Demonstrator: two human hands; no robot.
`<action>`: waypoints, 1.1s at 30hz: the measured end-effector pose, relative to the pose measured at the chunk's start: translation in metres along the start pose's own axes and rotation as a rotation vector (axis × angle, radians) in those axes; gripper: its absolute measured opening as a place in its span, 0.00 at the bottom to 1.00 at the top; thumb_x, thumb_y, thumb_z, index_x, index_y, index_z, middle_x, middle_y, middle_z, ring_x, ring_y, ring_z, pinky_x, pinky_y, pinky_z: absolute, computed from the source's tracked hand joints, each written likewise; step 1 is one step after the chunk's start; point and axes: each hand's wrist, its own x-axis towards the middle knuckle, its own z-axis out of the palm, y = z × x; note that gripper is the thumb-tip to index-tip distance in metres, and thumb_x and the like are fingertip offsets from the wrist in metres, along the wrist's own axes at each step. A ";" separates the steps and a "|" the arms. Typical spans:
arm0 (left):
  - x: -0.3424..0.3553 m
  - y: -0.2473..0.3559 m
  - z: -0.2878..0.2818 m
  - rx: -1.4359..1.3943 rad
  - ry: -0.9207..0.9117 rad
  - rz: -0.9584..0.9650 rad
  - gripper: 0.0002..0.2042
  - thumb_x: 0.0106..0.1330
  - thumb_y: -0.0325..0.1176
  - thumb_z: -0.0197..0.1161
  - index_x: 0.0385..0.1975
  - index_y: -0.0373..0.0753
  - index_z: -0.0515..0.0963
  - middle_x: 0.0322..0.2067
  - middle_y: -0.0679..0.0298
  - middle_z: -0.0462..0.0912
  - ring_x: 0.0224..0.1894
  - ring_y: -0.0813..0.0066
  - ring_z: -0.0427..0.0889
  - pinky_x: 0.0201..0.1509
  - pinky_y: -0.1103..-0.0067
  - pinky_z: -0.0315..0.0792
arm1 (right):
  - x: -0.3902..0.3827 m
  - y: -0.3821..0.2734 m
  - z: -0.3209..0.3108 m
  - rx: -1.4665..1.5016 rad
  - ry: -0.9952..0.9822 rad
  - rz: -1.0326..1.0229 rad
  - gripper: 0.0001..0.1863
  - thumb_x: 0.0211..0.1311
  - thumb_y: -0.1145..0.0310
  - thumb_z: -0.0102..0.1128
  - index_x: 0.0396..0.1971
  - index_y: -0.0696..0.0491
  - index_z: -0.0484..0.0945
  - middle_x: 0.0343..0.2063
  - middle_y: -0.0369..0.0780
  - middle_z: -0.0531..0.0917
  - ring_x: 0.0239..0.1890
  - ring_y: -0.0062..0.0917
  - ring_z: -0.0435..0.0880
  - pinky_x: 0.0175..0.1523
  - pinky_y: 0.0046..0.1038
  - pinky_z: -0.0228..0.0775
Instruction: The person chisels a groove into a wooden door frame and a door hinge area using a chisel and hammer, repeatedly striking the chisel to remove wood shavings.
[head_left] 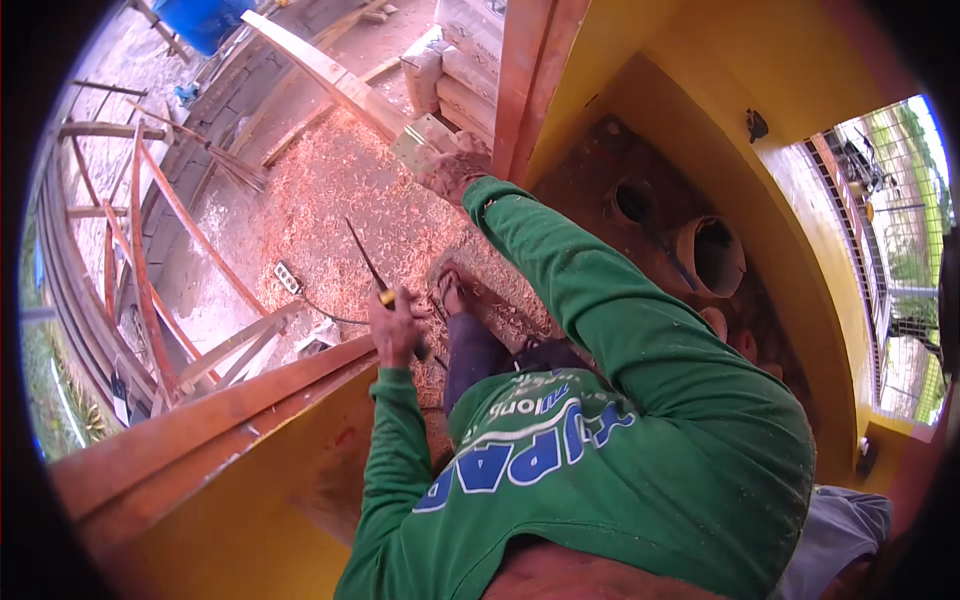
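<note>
My left hand (397, 325) is closed on a long, thin dark tool (365, 255) with a yellow band at its handle, pointing up and away over the shavings. My right hand (458, 168) reaches forward, fingers curled on a pale metal plate (420, 140), likely a hinge, at the near end of a long light wooden plank (320, 65), beside an orange-brown wooden door frame (530, 70). Part of what those fingers grip is hidden. My bare foot (452, 290) rests among the shavings below.
Wood shavings (310, 200) cover the ground, with a power strip (288, 278) and cable. Leaning timber strips (180, 230) stand left, a blue barrel (200, 20) at the back, stacked sacks (465, 70) beyond. Yellow walls (680, 60) surround pipes (715, 250) at right. Another person's clothing (835, 530) shows lower right.
</note>
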 end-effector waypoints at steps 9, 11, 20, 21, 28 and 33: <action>-0.145 -0.077 -0.026 0.144 0.069 -0.184 0.12 0.62 0.37 0.53 0.30 0.35 0.61 0.24 0.59 0.78 0.14 0.79 0.74 0.12 0.83 0.66 | -0.002 -0.010 -0.006 0.009 -0.016 0.026 0.39 0.47 0.37 0.50 0.60 0.34 0.53 0.62 0.40 0.49 0.60 0.47 0.52 0.59 0.55 0.44; -0.155 -0.076 -0.026 0.164 0.077 -0.225 0.12 0.62 0.37 0.54 0.30 0.35 0.61 0.24 0.60 0.78 0.14 0.79 0.74 0.12 0.83 0.66 | -0.003 -0.010 -0.009 0.031 0.039 0.037 0.43 0.43 0.36 0.53 0.61 0.33 0.51 0.63 0.40 0.47 0.61 0.48 0.51 0.60 0.55 0.43; -0.150 -0.058 -0.008 0.043 -0.010 -0.117 0.13 0.66 0.41 0.46 0.29 0.36 0.64 0.15 0.65 0.71 0.12 0.82 0.68 0.14 0.85 0.62 | -0.104 -0.010 -0.044 -0.094 -0.123 0.251 0.47 0.43 0.54 0.59 0.62 0.46 0.43 0.60 0.45 0.54 0.56 0.44 0.63 0.58 0.51 0.52; -0.144 -0.056 -0.003 0.035 -0.031 -0.129 0.13 0.66 0.41 0.46 0.29 0.36 0.64 0.15 0.65 0.71 0.12 0.82 0.68 0.14 0.85 0.62 | -0.109 -0.002 -0.041 -0.108 -0.133 0.269 0.47 0.43 0.54 0.59 0.62 0.46 0.43 0.60 0.45 0.54 0.56 0.44 0.63 0.58 0.51 0.52; -0.124 -0.040 0.017 -0.081 -0.189 -0.003 0.11 0.67 0.38 0.42 0.32 0.36 0.64 0.14 0.68 0.67 0.13 0.83 0.67 0.14 0.86 0.62 | -0.162 0.062 -0.030 0.021 -0.219 0.194 0.41 0.37 0.47 0.64 0.52 0.55 0.64 0.42 0.46 0.77 0.45 0.38 0.75 0.51 0.31 0.66; -0.146 -0.044 0.041 -0.237 -0.296 0.000 0.11 0.66 0.33 0.44 0.45 0.37 0.60 0.20 0.66 0.69 0.16 0.81 0.70 0.16 0.83 0.67 | -0.188 0.067 -0.009 0.795 -0.143 0.137 0.34 0.42 0.42 0.58 0.49 0.48 0.71 0.42 0.42 0.78 0.45 0.35 0.76 0.52 0.30 0.65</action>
